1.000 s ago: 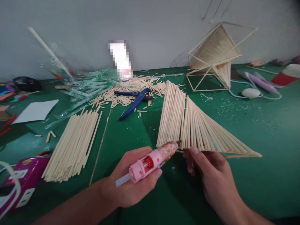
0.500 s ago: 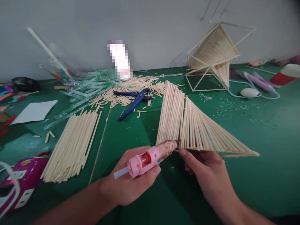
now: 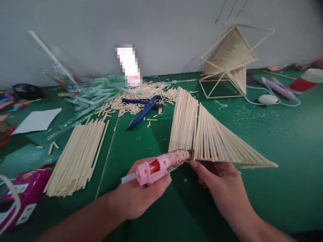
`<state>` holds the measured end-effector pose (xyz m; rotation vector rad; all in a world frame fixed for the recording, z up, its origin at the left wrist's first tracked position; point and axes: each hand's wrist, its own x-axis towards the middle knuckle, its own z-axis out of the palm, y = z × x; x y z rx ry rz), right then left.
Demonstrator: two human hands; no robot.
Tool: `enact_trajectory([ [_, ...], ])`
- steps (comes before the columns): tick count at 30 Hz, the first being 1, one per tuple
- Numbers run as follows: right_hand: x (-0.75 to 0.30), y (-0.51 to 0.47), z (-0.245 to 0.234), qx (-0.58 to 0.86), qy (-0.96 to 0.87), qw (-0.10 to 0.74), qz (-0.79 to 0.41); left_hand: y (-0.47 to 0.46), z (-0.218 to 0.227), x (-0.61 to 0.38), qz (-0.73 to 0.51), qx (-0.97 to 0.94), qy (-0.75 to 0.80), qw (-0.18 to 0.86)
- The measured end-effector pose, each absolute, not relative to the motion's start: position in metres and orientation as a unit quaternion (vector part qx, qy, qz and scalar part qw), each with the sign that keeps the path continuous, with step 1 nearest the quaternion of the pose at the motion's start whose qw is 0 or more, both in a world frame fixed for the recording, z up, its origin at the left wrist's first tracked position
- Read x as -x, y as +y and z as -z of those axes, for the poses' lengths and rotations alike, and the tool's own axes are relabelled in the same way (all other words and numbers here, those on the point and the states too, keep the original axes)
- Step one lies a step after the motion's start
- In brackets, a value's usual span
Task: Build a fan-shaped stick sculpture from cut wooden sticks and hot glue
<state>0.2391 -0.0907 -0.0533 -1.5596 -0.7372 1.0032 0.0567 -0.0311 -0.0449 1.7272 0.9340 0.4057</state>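
My left hand [image 3: 141,195] is closed around a pink glue gun [image 3: 153,168] with a clear glue stick [image 3: 128,178] poking out of its back end. The gun's dark nozzle meets the near edge of a fan-shaped panel of wooden sticks [image 3: 217,137], at the narrow gap between its left block of sticks and its slanting right part. That same near edge is pinched in my right hand [image 3: 222,185], thumb in front and the other fingers partly hidden beneath the panel.
Left of my hands lies a stack of long sticks [image 3: 78,158], beside a magenta box [image 3: 30,191] with a white cable. Behind are blue cutters [image 3: 145,109], short offcuts [image 3: 148,90] and plastic wrappers [image 3: 101,89]. A stick frame [image 3: 227,64] stands back right, near a red-and-white cup [image 3: 306,80].
The glue gun has shifted very slightly left and up, its nozzle still at the gap. My right hand and the stick panel hold almost the same position.
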Motion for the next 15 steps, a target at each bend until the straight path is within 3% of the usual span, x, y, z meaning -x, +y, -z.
enact_trajectory([
  [6, -0.238, -0.09, 0.05, 0.675, -0.328, 0.529, -0.397, -0.038, 0.057, -0.052, -0.209, -0.71, 0.437, 0.512],
  [15, -0.237, -0.092, 0.05, 0.668, -0.319, 0.534, -0.408, -0.032, 0.035, -0.062, -0.165, -0.718, 0.413, 0.536],
])
